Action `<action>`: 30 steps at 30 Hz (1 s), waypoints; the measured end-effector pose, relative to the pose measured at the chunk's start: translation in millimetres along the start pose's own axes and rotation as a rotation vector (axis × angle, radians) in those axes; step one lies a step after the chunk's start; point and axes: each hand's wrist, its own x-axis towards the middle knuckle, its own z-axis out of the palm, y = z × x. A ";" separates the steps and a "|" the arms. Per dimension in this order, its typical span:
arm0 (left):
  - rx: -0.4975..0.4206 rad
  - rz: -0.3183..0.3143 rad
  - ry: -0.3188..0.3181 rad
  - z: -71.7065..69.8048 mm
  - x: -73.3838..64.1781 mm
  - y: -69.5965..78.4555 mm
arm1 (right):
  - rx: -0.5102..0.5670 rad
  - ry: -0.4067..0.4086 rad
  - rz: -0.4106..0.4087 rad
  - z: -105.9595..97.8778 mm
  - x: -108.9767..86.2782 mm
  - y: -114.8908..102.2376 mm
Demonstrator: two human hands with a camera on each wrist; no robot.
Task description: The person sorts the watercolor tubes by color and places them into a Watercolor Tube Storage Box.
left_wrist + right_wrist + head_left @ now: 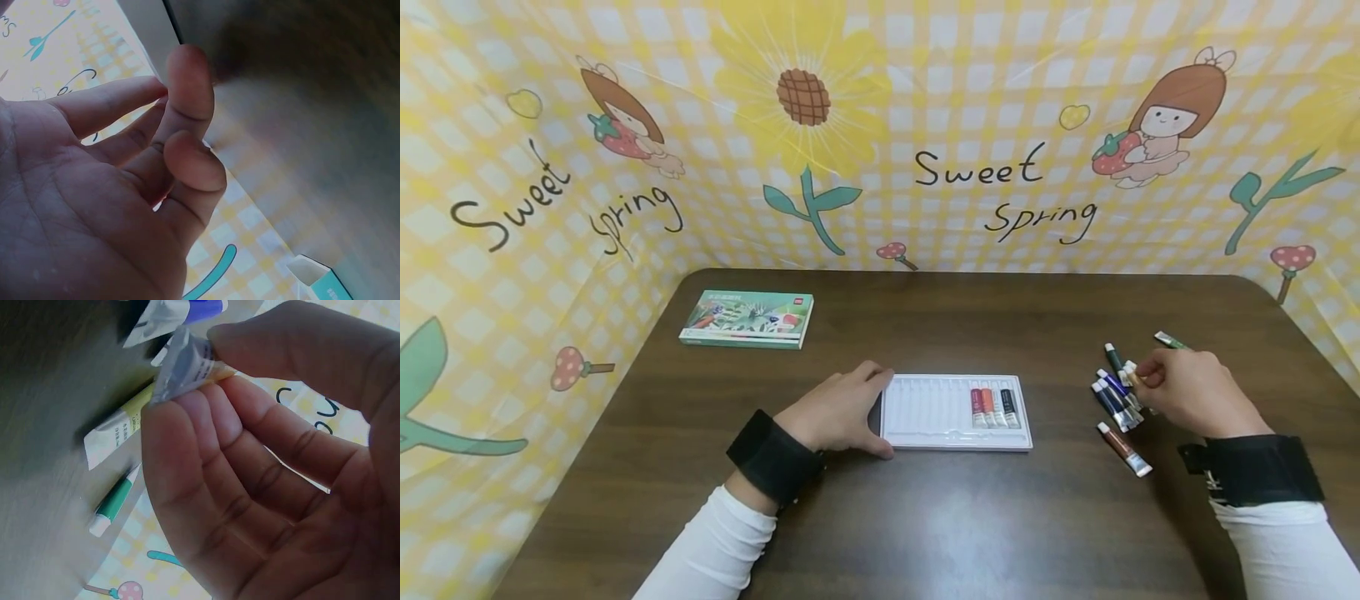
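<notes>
My left hand [842, 408] holds the left end of a white plastic tray [925, 412], thumb at the near corner and fingers at the far one. Several small paint tubes lie in the tray's right part, among them a dark red tube [977, 408] and a black tube [1008, 408]. Over a loose group at the right, my right hand [1202, 392] pinches a paint tube [184, 365] between thumb and fingertips. Its flat silver end shows; the rest, orange-yellow, is mostly hidden. Nearby lie blue tubes [1108, 404], a yellow tube [122, 428] and a green tube [115, 500].
A brown tube [1123, 450] lies apart, nearer the table's front. At the back left lies a green illustrated box [748, 318]. The dark wooden table [925, 525] is bordered at the back and left by a yellow checked cloth [880, 108].
</notes>
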 end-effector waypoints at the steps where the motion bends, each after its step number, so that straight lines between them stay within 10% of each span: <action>1: 0.000 0.001 0.002 0.1 0.0 0.2 | 0.002 0.004 -0.004 0.6 -0.1 -0.7; 30: -0.002 0.026 -0.006 -0.1 -1.1 -0.5 | 0.040 0.048 -0.145 30.1 3.5 -60.3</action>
